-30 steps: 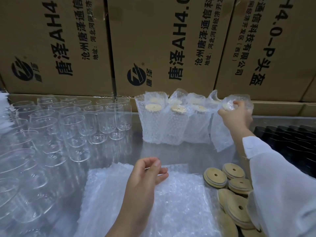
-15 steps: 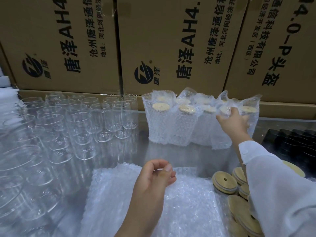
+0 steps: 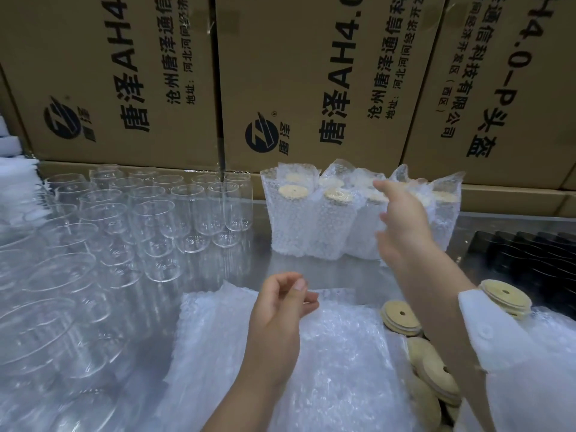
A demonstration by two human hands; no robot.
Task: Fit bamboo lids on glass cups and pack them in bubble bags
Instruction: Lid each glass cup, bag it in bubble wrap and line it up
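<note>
Behind the bubble bag stack, the bagged, lidded cups stand upright in a tight cluster. The right hand hangs just before them, fingers loose, grasping nothing. Left of the stack wait bare glass cups; right of it lie bamboo lids. Over the stack hovers the left hand, loosely curled and empty. The next cup is best lifted by its wall, with the lid seated squarely.

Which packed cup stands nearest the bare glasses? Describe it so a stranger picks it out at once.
Find the cardboard boxes stacked along the back. Under the middle one stands a cluster of bubble-bagged cups. Yours is the leftmost bagged cup, in the front row, right beside the bare glass cups; no other bagged cup stands to its left.
</note>
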